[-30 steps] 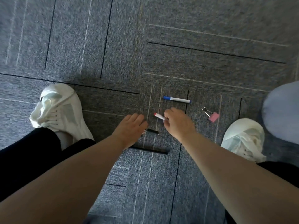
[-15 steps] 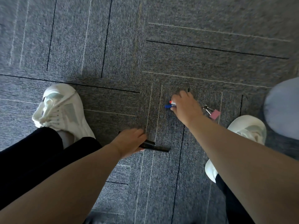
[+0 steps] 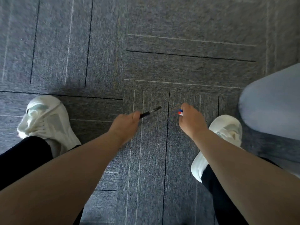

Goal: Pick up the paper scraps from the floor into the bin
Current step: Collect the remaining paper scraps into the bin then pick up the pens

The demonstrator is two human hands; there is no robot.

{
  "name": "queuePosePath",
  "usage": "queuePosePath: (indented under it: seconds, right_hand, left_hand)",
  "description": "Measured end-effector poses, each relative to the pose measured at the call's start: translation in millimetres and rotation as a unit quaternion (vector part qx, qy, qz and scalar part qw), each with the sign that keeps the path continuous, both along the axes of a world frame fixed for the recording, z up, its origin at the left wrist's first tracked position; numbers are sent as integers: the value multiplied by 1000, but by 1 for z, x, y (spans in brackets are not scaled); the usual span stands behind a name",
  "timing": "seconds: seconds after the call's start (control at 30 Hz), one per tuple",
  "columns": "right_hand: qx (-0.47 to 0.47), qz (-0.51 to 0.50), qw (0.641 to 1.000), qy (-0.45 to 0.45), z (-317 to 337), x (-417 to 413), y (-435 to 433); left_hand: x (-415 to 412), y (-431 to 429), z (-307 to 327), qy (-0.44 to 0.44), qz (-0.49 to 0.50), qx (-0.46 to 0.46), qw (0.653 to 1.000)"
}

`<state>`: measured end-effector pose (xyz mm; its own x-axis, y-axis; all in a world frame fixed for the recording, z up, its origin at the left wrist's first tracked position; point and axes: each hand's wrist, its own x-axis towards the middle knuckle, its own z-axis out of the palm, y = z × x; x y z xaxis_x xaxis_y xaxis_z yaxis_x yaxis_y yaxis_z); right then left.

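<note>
From the head camera we look straight down at a grey carpet made of tiles with thin black and pale lines. We see no paper scraps and no bin in this view, so we cannot tell where they are or which way they lie.

What we do see being handled is pens. The black pen sticks out of the left hand with its long axis running up and to the right, its far tip towards the upper right and its near end hidden inside the fist. It looks slim and dark, with a short silver band near the tip; its outline is a little blurred. The left hand is clenched around it, fingers curled under, and only the front part of the pen shows.

The right hand is also closed, gripping the coloured pens. Only their ends poke out at the left of the fist, one blue, one red and white, pointing to the left. How many are held we cannot tell for sure.

A white shoe stands at the left, under a black trouser leg. A second white shoe stands at the right, partly behind the right forearm. A pale blue rounded shape fills the right edge; we cannot tell what it is.
</note>
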<state>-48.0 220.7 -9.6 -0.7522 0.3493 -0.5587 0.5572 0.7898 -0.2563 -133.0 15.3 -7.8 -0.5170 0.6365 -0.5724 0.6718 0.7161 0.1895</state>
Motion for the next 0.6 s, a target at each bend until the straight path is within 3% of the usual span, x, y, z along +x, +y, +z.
queuePosePath:
  seconds: [0.17, 0.43, 0.6]
  right_hand:
    - [97, -33, 994, -41, -6, 4, 30]
    - [30, 0, 991, -132, -16, 15, 37]
    - [22, 29, 996, -81, 4, 15, 25]
  left_hand:
    - [-14, 29, 9, -36, 69, 6, 997]
    - [-20, 43, 23, -7, 115, 62, 991]
    - [-26, 50, 49, 1, 111, 75, 991]
